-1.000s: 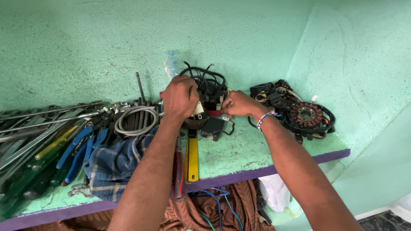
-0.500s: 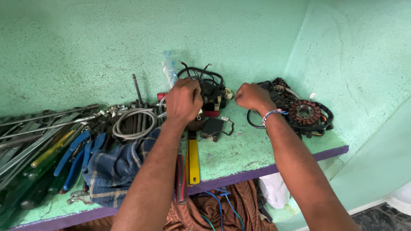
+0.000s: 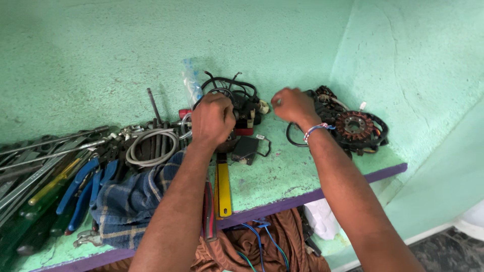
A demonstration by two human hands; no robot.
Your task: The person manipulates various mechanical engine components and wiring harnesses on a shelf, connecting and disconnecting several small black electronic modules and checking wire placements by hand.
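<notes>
Moved: right hand [image 3: 293, 106] has drawn away from the left hand [image 3: 214, 120]; a second ago the two met over the black wiring bundle [image 3: 237, 98], and now they sit apart.
Left hand: fingers curled shut on the wiring bundle at the back of the green worktop [image 3: 282, 171]; just what the fingers pinch is covered by the knuckles.
Right hand: closed into a loose fist, near the bundle's right edge; whether it holds anything cannot be told.
Hidden: the left forearm covers part of the yellow-handled tool [image 3: 223, 184] and the checked cloth [image 3: 133, 199].
Cut off: long metal tools [image 3: 45, 151] run out of the picture at left.
Around: round stator coil [image 3: 355, 126] just right of the right wrist; grey cable loop [image 3: 151, 143] and blue-handled pliers [image 3: 83, 184] left of the left arm.
Below: brown cloth with blue wires [image 3: 262, 242] under the worktop's purple edge.
</notes>
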